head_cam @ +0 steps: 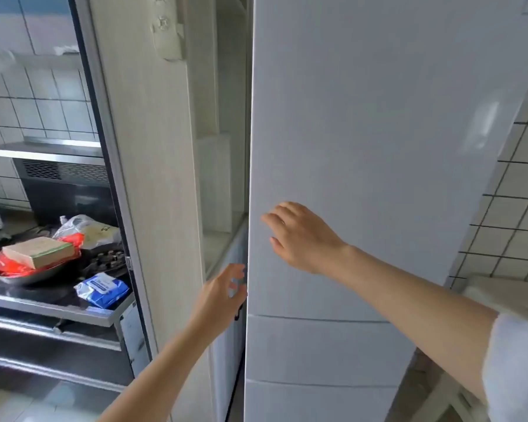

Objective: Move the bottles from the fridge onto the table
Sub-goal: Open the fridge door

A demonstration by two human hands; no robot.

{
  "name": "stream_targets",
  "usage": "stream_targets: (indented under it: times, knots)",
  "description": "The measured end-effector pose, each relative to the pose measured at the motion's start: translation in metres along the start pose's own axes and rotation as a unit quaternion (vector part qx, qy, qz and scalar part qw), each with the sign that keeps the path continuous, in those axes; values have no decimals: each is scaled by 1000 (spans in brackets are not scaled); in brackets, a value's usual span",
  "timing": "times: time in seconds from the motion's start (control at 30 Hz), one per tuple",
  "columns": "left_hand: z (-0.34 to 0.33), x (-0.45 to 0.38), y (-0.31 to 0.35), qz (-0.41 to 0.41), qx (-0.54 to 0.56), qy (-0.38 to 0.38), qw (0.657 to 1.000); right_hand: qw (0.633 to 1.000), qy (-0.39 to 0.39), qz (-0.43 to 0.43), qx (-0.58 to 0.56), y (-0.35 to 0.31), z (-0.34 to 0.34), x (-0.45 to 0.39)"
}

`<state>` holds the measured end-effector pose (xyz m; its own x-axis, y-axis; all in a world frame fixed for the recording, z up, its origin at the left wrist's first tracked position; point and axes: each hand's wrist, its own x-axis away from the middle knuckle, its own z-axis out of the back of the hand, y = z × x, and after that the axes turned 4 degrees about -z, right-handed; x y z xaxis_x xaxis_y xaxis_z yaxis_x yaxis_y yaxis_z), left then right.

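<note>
White fridge door (363, 147) shut; right hand (299, 239) spread flat near its face, left hand (223, 290) fingers loosely curled at door's edge.

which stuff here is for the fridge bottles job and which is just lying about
For the job: fridge door, left hand at its edge, right hand on its front.
Lying about: bowl, box, wipes, bag.

Bare forearms, white sleeve (514, 370) on R arm.
</note>
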<state>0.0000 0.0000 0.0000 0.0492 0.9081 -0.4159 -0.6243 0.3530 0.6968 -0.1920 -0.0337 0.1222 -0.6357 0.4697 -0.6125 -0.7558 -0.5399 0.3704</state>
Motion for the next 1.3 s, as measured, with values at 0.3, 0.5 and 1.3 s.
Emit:
stream_targets:
  times: [0.3,0.5,1.3]
  knots:
    - [-24,-76,-22,13,-6,12,1000,986,61,102,115,47,-65,-79]
    - [-41,-117,-24,40,70,-43,996,964,50,159,207,57,-89,-107]
    - [-28,-8,3,9,176,26,984,981,133,109,94,-4,-10,-27]
